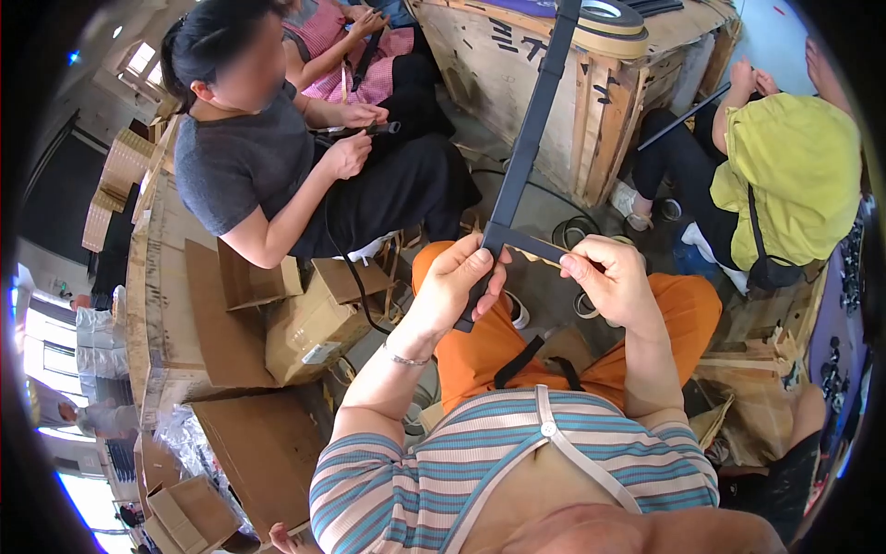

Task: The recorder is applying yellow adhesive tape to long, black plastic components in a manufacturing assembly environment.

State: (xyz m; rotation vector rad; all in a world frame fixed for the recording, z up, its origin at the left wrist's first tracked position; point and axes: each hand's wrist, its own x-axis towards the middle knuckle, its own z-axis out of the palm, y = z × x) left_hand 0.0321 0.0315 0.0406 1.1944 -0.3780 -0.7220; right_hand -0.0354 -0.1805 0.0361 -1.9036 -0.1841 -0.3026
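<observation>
A long dark grey bar (524, 152) slants up and away from my lap, with darker bands across it at intervals. Low on this bar, my left hand (460, 282) is closed around it, the thumb lying along its side. A black strip of tape (540, 247) with a tan underside runs from the bar toward the right. Its free end is pinched between thumb and fingers of my right hand (609, 280). The bar's lower end sticks out below my left hand, above my orange trousers.
A wooden crate (526, 88) stands ahead, with tape rolls (614, 32) on top. Co-workers sit close: one in a grey shirt (245, 175) at left, one in pink check (323, 46) behind, one in a yellow-green top (794, 175) at right. Open cardboard boxes (318, 328) lie at left.
</observation>
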